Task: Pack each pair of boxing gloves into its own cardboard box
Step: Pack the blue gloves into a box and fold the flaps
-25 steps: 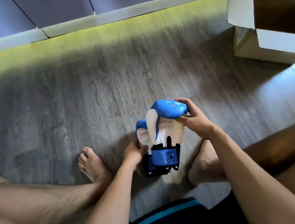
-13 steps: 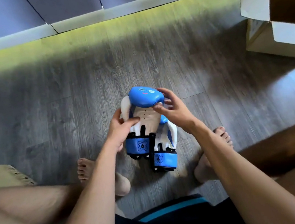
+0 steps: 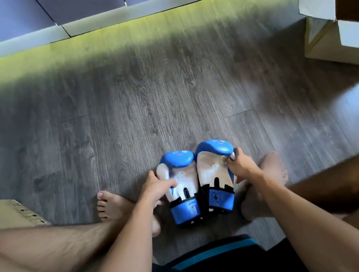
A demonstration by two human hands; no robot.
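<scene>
Two blue and white boxing gloves lie side by side on the wooden floor between my feet, palms up, cuffs toward me. My left hand (image 3: 157, 187) grips the left glove (image 3: 182, 180) at its left edge, thumb across the white palm. My right hand (image 3: 242, 166) grips the right glove (image 3: 211, 170) at its right edge near the blue tip. An open cardboard box (image 3: 326, 18) with white flaps stands at the far right. Another cardboard box (image 3: 8, 213) shows at the left edge.
My bare feet (image 3: 112, 206) and legs flank the gloves on both sides. A white skirting board (image 3: 116, 20) and purple cabinet fronts run along the far side. Wide wooden floor (image 3: 147, 94) stretches between the gloves and the wall.
The gloves were stacked and held up in both hands; now they are apart, laid flat side by side on the floor, one in each hand.
</scene>
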